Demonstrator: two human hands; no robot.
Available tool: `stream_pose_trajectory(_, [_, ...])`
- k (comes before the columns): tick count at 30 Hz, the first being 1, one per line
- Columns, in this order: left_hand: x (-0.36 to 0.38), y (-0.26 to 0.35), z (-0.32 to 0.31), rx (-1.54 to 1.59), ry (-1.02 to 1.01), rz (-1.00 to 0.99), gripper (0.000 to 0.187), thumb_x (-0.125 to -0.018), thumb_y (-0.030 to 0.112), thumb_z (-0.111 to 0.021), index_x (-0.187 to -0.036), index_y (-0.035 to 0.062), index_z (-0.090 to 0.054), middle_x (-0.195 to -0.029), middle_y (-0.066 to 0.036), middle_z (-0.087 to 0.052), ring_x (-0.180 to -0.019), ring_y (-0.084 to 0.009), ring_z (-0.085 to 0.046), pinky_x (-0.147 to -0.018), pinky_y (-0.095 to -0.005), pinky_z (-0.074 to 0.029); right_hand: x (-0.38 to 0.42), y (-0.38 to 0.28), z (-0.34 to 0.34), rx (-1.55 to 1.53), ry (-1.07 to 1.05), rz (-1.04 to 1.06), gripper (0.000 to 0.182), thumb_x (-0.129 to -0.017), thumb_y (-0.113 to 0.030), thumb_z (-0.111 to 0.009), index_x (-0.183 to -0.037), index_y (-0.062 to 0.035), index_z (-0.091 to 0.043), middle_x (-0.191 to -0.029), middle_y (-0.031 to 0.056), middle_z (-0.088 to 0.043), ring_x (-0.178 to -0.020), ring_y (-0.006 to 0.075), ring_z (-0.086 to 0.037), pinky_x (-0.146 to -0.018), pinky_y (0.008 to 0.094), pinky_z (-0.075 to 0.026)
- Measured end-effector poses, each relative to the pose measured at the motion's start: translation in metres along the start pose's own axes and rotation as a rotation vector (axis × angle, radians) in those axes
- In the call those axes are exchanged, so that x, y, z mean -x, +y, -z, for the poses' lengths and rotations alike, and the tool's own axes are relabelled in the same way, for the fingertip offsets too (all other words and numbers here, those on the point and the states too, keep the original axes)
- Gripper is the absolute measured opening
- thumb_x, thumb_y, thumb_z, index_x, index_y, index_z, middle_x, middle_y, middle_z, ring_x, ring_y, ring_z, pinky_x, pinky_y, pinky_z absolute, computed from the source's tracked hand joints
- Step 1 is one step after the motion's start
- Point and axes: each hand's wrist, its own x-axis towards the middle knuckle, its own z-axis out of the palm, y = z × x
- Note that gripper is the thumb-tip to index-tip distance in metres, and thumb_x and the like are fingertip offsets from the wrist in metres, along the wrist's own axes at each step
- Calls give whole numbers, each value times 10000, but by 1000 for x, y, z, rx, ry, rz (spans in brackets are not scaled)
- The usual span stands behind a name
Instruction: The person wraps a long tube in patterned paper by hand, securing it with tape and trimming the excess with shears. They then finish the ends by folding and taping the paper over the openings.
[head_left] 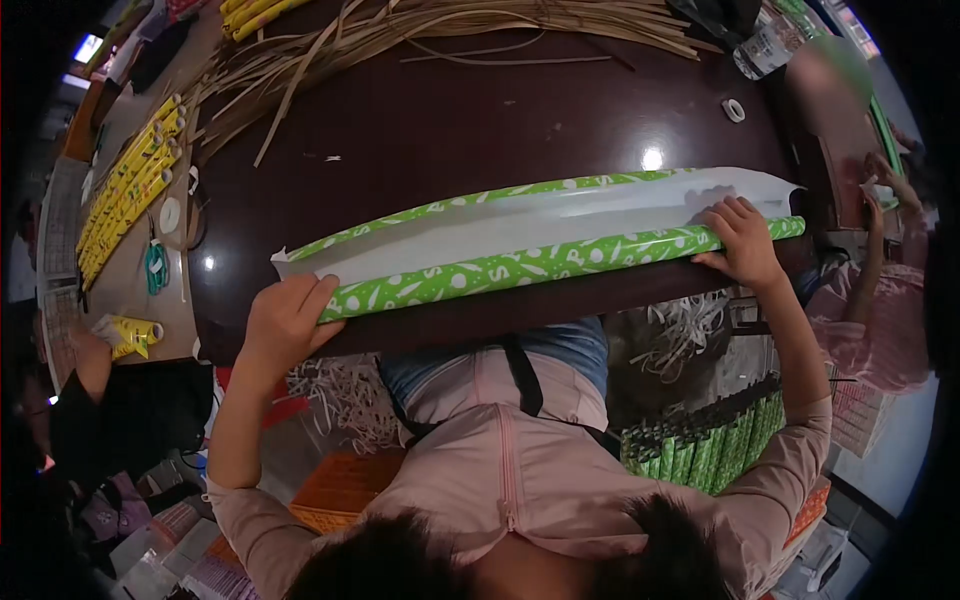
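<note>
Two hands: both gripping; the left hand (285, 318) curls over the rolled part's left end, the right hand (742, 243) clasps it near its right end, thumb on the near side, fingers over the top.
Sheet: one green patterned sheet (520, 268), white inside, along the worktop's (450, 120) near edge; its near side is rolled into a tube, its far side curls up.
Strips: many brown strips (480, 20), overlapping past counting, heaped along the far edge, some spilling over the far left corner.
Far right corner: one bottle (768, 48), with one white ring (735, 110) lying nearer the middle.
Left side table (182, 325): at least five yellow rolls (125, 200) bunched together, one pair of scissors (155, 265) with teal handles, one white reel (170, 213).
Neighbours: two; one hand (92, 358) at left beside a single yellow roll (138, 336), one person in pink (870, 325) past the right edge.
Below the near edge: two heaps of pale shreds (355, 405), an orange crate (345, 487) at left, and packed green rolls (705, 440) at right, too tight to count.
</note>
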Motion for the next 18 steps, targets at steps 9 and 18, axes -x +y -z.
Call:
stream_pose_trajectory(9, [-6,17,-3,-222,146,31,615,-611,163,-792,-1179,28,-598,-970,-110,-550,-845,-266,-562,-753,-371,-482,-3,6,-2,-37,26,1,489,-803,-478,-654,-927,-15,-554,-854,136,-551,-811,332,-544,-745,429,-461])
stream_pose_trajectory(18, [3,2,-14,-125,-74,-43,658,-666,180,-777,-1277,71,-559,-893,-100,-534,-782,-267,-568,-678,-375,-484,-3,-7,-4,73,75,14,538,-822,-522,-647,-1063,-47,-577,-1016,116,-561,-919,315,-547,-840,445,-455])
